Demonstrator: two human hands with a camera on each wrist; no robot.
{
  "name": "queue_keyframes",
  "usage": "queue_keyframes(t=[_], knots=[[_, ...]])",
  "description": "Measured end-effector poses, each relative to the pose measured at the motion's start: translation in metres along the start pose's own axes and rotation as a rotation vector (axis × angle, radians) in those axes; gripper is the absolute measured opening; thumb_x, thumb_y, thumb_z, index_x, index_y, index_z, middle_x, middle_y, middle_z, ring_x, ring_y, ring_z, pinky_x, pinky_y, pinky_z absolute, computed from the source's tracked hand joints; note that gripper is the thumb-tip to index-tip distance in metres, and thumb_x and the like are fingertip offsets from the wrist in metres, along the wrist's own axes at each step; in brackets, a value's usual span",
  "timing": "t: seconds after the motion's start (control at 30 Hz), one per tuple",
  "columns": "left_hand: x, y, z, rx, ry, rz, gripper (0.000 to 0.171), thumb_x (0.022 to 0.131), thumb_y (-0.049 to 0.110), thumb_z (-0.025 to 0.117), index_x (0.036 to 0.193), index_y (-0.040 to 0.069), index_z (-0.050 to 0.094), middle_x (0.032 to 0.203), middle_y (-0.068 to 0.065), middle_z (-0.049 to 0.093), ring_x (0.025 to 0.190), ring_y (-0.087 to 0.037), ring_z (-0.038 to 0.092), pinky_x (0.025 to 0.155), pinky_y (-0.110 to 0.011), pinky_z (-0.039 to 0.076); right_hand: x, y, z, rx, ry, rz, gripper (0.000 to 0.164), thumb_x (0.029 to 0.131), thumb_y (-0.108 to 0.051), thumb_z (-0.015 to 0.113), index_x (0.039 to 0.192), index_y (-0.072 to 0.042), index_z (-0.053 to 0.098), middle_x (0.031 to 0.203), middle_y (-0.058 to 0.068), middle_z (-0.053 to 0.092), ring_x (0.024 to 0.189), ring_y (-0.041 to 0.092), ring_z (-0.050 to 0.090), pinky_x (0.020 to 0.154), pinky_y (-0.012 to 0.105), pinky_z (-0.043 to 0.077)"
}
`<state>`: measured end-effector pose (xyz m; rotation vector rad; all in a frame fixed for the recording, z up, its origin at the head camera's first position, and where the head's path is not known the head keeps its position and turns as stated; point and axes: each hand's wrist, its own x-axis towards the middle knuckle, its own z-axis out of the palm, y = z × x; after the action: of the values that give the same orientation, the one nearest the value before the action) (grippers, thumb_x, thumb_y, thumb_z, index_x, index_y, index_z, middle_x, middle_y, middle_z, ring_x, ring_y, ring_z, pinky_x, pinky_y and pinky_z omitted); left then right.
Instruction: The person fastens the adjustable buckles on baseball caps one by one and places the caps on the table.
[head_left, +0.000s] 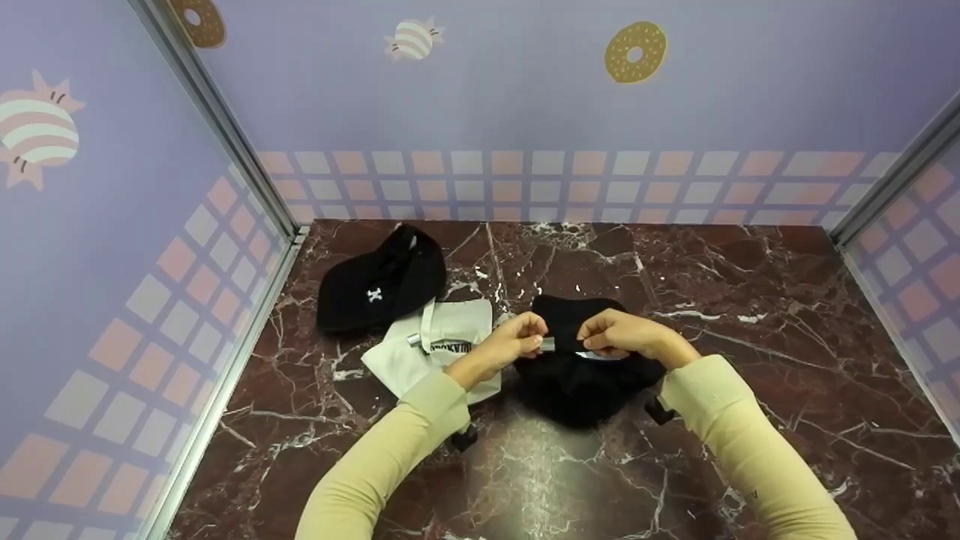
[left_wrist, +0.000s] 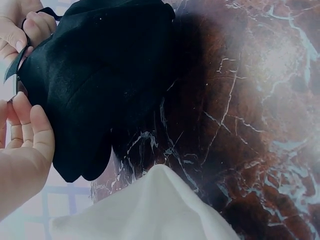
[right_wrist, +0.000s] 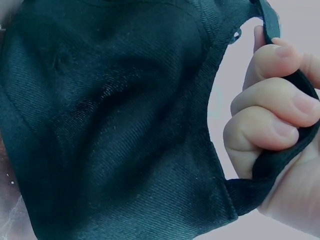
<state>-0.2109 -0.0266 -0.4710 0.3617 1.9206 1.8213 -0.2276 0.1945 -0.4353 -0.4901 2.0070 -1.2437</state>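
Note:
Both hands are at the back of a black cap, whose crown bulges toward the person. In the head view, the left hand pinches the cap's strap at a small metal buckle. Close beside it, the right hand holds the strap from the other side. Seen from the right wrist, the black strap loops through the curled fingers, with the back opening showing between strap and crown. From the left wrist, the thumb and fingertips meet at the buckle.
A white cap with dark lettering and a metal strap buckle lies left of the held cap. Behind it is another black cap with a white emblem. They lie on a dark red marbled tabletop, enclosed by patterned purple walls.

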Motion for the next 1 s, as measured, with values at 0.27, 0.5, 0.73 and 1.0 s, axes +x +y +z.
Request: queue_keyframes(t=[0.27, 0.5, 0.73, 1.0], knots=[[-0.002, 0.002, 0.002, 0.026, 0.008, 0.011, 0.014, 0.086, -0.001, 0.045, 0.100, -0.004, 0.045, 0.082, 0.000, 0.046, 0.072, -0.012, 0.048, 0.066, -0.021, 0.042, 0.004, 0.001, 0.005, -0.008, 0.079, -0.071, 0.013, 0.084, -0.010, 0.055, 0.080, 0.002, 0.056, 0.056, -0.003, 0.047, 0.045, 0.006, 0.039, 0.043, 0.019, 0.031], [-0.002, 0.003, 0.002, 0.031, 0.017, 0.026, 0.018, 0.086, 0.000, 0.046, 0.103, -0.007, 0.045, 0.081, 0.001, 0.048, 0.071, -0.011, 0.049, 0.065, -0.021, 0.041, 0.009, 0.003, 0.014, -0.051, 0.174, -0.176, 0.013, 0.081, -0.005, 0.058, 0.082, 0.008, 0.057, 0.065, -0.006, 0.053, 0.059, 0.005, 0.047, 0.056, 0.018, 0.039], [-0.015, 0.020, 0.009, 0.068, 0.037, 0.054, 0.020, 0.085, -0.005, 0.044, 0.104, -0.012, 0.044, 0.080, -0.003, 0.046, 0.070, -0.013, 0.049, 0.066, -0.023, 0.042, 0.012, 0.004, 0.021, -0.087, 0.243, -0.192, 0.015, 0.080, -0.007, 0.060, 0.082, 0.008, 0.059, 0.065, -0.009, 0.051, 0.058, 0.002, 0.042, 0.055, 0.017, 0.035], [-0.016, 0.021, 0.013, 0.081, 0.139, 0.069, 0.016, 0.084, -0.006, 0.046, 0.099, -0.011, 0.046, 0.078, -0.001, 0.046, 0.066, -0.011, 0.049, 0.061, -0.021, 0.041, 0.013, 0.003, 0.032, -0.026, 0.330, -0.115, 0.015, 0.081, -0.012, 0.059, 0.071, 0.000, 0.057, 0.062, -0.006, 0.050, 0.053, 0.006, 0.039, 0.052, 0.020, 0.034]])
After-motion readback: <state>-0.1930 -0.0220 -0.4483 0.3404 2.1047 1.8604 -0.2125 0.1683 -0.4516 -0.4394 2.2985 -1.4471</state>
